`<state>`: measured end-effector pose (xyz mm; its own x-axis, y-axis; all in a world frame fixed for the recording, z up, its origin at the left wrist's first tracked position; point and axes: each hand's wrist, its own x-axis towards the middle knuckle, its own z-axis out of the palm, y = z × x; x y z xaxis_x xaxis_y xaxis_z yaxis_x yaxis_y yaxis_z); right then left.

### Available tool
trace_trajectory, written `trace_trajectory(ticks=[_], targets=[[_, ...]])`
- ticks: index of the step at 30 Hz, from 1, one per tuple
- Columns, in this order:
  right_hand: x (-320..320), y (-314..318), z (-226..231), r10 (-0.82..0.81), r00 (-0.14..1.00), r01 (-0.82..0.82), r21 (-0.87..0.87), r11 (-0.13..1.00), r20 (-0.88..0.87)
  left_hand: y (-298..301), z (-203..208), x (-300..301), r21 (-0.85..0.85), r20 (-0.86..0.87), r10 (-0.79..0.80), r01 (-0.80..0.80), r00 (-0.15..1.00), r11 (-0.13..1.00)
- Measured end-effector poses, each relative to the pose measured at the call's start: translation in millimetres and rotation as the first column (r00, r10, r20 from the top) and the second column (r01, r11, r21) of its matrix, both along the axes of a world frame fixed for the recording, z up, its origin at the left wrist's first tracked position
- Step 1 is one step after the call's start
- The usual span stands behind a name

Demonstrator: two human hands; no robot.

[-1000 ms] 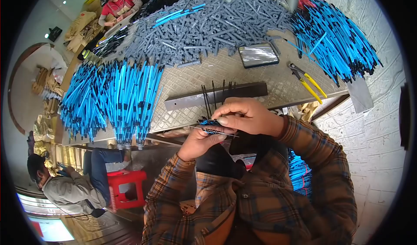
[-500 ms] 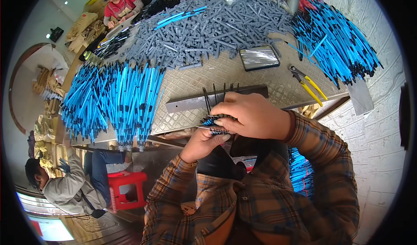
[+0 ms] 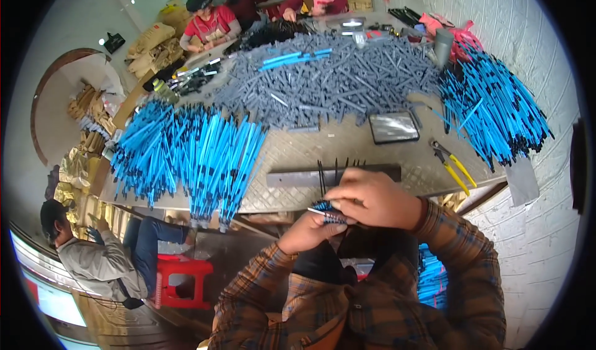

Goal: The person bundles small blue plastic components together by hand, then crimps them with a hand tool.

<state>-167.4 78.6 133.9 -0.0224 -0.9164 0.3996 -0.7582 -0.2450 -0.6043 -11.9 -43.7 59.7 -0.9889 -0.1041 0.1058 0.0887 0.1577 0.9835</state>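
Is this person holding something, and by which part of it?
The left hand holds small blue-and-black pieces between thumb and fingers; the hands hide which part. The right hand bends over them, its grip unclear.

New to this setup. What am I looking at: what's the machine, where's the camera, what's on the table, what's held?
No machine: these are a person's two bare hands. The view comes from the left of two fisheye cameras worn on the head, looking down, so straight edges bend near the rim. Picture left is the person's left.

On the table lie a heap of grey tubular parts, bundles of blue rods with black parts, a dark tray of shiny thin pieces, a dark bar and yellow-handled pliers.

The left hand holds small blue-and-black pieces; the right hand works close against them. Finer detail is too small to tell.
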Motion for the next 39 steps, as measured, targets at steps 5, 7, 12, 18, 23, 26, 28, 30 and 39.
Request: trace_trajectory(ticks=[5,7,12,18,23,26,28,30,39], targets=[[2.0,-2.9,0.9,0.037,0.991,-0.035,-0.018,0.999,0.128,-3.9,4.1,2.8,0.086,0.037,-0.037,0.034,0.999,0.996],[4.3,-1.5,-1.1,0.038,0.993,-0.036,-0.021,0.999,0.108,-1.7,-0.5,3.8,0.07,0.031,-0.051,0.048,0.998,0.996],[4.8,0.2,-5.3,0.056,0.997,-0.053,-0.054,0.997,0.06,2.9,-3.2,5.4,0.043,0.061,-0.039,0.036,0.997,0.998],[-6.7,-2.1,-10.7,0.074,0.984,-0.081,0.039,0.996,0.164,4.1,-2.4,4.8,0.164,-0.026,-0.047,0.05,0.999,0.985],[-13.6,-14.5,-4.1,0.147,0.98,-0.147,-0.004,0.989,0.133,-6.9,1.2,0.4,0.286,0.007,-0.064,0.06,0.998,0.956],[-12.0,-12.0,-6.6,0.161,0.979,-0.164,0.012,0.986,0.127,-5.1,-1.1,1.2,0.271,0.019,-0.079,0.071,0.997,0.96],[-10.3,-11.3,-7.4,0.166,0.978,-0.17,0.021,0.985,0.124,-4.7,-2.0,2.1,0.256,0.019,-0.092,0.084,0.996,0.963],[-8.2,-10.2,-3.5,0.151,0.986,-0.153,0.02,0.988,0.073,-5.0,-1.1,2.2,0.241,0.002,-0.092,0.089,0.996,0.966],[-5.3,-0.8,7.6,0.096,0.992,-0.092,0.048,0.995,-0.088,-1.8,1.7,1.1,0.233,-0.006,-0.082,0.081,0.997,0.969]])
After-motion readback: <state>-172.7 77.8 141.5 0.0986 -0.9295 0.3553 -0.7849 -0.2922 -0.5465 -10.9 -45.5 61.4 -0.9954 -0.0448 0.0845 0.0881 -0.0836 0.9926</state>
